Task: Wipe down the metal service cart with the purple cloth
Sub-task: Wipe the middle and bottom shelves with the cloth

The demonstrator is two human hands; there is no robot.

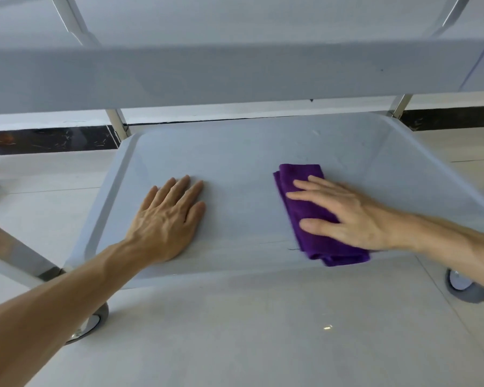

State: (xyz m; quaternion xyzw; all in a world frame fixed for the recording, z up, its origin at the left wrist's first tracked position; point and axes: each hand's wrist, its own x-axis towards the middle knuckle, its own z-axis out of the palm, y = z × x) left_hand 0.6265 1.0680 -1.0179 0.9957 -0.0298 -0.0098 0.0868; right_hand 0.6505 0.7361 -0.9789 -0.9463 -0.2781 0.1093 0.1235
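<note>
Your right hand (344, 216) presses flat and open on the folded purple cloth (313, 219). It looks soft and light, so keep your palm centred. Your left hand (165, 219) rests open on the cart shelf (235, 152).

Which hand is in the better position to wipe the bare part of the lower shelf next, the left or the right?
The right hand. It lies flat on the folded cloth on the lower shelf and could likely slide it across. The left hand rests flat on bare shelf, apart from the cloth, and seems only to steady.
</note>
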